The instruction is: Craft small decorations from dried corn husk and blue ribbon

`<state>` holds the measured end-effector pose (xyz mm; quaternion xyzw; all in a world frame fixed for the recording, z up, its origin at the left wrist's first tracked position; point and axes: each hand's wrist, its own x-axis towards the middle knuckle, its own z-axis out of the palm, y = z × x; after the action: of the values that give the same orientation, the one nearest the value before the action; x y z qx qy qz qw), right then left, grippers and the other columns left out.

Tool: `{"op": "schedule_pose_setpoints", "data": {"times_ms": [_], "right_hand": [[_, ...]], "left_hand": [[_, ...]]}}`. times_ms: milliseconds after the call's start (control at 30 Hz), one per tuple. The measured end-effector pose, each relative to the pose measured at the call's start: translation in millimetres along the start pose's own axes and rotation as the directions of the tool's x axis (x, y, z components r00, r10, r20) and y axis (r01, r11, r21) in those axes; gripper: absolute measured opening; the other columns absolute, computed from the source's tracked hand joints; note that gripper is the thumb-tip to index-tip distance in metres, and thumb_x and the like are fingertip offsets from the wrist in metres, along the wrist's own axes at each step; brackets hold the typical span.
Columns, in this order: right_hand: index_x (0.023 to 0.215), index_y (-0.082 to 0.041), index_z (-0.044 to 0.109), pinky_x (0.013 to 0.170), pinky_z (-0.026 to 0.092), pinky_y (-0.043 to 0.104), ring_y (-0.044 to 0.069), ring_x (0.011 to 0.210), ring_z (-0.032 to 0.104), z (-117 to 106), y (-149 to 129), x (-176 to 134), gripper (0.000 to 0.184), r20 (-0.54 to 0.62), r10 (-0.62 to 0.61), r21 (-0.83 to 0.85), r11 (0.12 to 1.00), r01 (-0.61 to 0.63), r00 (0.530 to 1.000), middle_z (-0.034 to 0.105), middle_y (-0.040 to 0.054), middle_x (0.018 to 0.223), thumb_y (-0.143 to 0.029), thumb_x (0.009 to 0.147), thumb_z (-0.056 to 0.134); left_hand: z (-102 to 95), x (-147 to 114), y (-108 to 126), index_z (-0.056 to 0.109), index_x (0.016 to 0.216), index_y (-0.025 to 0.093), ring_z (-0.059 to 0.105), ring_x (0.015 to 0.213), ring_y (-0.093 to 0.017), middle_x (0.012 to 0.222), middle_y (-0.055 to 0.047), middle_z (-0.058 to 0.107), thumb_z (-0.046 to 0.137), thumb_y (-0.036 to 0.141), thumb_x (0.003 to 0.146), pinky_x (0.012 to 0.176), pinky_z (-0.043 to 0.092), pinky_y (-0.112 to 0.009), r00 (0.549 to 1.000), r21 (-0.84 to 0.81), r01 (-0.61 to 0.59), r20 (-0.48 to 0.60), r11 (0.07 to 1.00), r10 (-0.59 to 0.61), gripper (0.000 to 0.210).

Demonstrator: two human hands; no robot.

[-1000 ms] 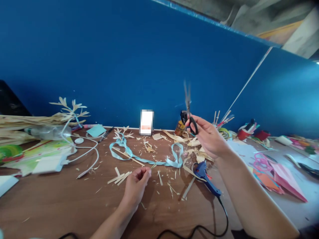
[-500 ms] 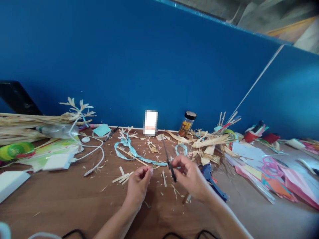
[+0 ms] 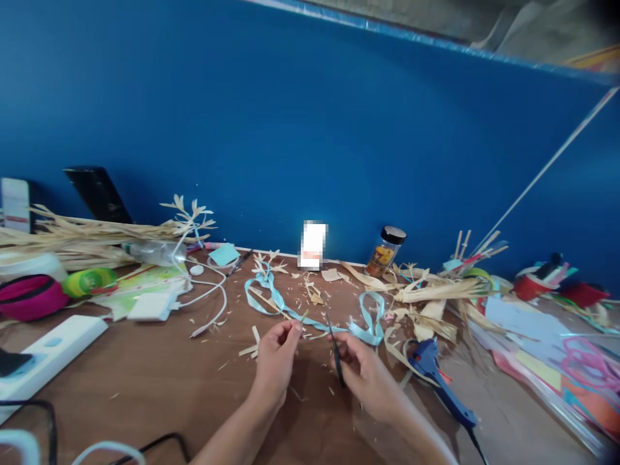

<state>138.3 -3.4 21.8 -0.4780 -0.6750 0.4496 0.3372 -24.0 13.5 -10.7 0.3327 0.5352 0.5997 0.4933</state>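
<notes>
Near the middle of the desk, my left hand [image 3: 277, 361] pinches a thin greenish-yellow strip [image 3: 304, 317] between thumb and forefinger. Just to the right, my right hand [image 3: 361, 365] is closed on a slim, dark, pointed tool [image 3: 336, 352]; its exact kind does not show clearly. The tool points up and away, apart from the strip. Beyond both hands lies a curled light blue ribbon [image 3: 314, 325], one end by a pale dried-husk flower [image 3: 268, 263]. Several cut husk strips [image 3: 250, 349] lie beside my left hand.
At right lie a blue glue gun [image 3: 443, 381], dried husks [image 3: 436, 287] and coloured papers. A black-lidded jar [image 3: 385, 252] stands near the blue partition [image 3: 310, 129]. A white power strip [image 3: 53, 355], white cable [image 3: 225, 303] and clear bottle [image 3: 157, 252] are at left. Small scraps litter the desk.
The view has shifted left, so the desk things sit further right. My right hand has lowered, and the dark tool's tip has dropped nearer my left hand. The left hand keeps its pinch.
</notes>
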Motion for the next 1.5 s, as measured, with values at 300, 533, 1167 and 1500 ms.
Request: {"op": "schedule_pose_setpoints", "data": {"times_ms": [300, 533, 1167, 1500], "right_hand": [[0.096, -0.019, 0.061, 0.059, 0.039, 0.023, 0.015, 0.065, 0.051, 7.8, 12.9, -0.1, 0.032, 0.013, 0.071, -0.015, 0.997, -0.071, 0.997, 0.059, -0.0009, 0.07, -0.028, 0.066, 0.065], [0.082, -0.018, 0.064, 0.05, 0.029, 0.019, 0.01, 0.057, 0.04, 4.3, 12.4, -2.0, 0.02, 0.086, 0.104, 0.055, 0.993, -0.109, 0.991, 0.048, -0.0045, 0.059, -0.026, 0.064, 0.066], [0.082, -0.018, 0.065, 0.047, 0.022, 0.02, 0.008, 0.051, 0.032, -1.6, 14.4, -4.3, 0.019, 0.168, 0.12, 0.113, 0.984, -0.14, 0.978, 0.042, -0.0064, 0.054, -0.028, 0.065, 0.066], [0.082, -0.017, 0.064, 0.046, 0.022, 0.019, 0.008, 0.052, 0.033, -1.4, 14.8, -4.6, 0.016, 0.181, 0.11, 0.115, 0.985, -0.132, 0.977, 0.043, -0.0063, 0.056, -0.019, 0.067, 0.064]], "left_hand": [[-1.1, 0.2, 1.2, 0.061, 0.074, 0.015, 0.04, 0.05, -0.008, 0.06, 0.003, 0.053, 0.061, 0.043, 0.069, 0.047, 0.031, -0.018, 0.996, 0.044, -0.038, 0.081, 0.998, 0.034, 0.028], [1.2, -1.8, -1.1, 0.059, 0.068, 0.015, 0.037, 0.048, -0.008, 0.054, 0.005, 0.046, 0.059, 0.038, 0.069, 0.046, 0.03, -0.018, 0.982, 0.128, -0.01, 0.189, 0.992, -0.015, 0.023], [0.3, -1.6, -3.1, 0.06, 0.068, 0.015, 0.036, 0.046, -0.007, 0.053, 0.005, 0.047, 0.059, 0.032, 0.066, 0.045, 0.03, -0.018, 0.977, 0.182, 0.019, 0.204, 0.983, -0.056, 0.018], [0.8, -0.5, -4.9, 0.06, 0.071, 0.013, 0.036, 0.048, -0.007, 0.056, 0.004, 0.047, 0.057, 0.031, 0.069, 0.046, 0.031, -0.018, 0.975, 0.209, 0.009, 0.217, 0.978, -0.056, 0.018]]}}
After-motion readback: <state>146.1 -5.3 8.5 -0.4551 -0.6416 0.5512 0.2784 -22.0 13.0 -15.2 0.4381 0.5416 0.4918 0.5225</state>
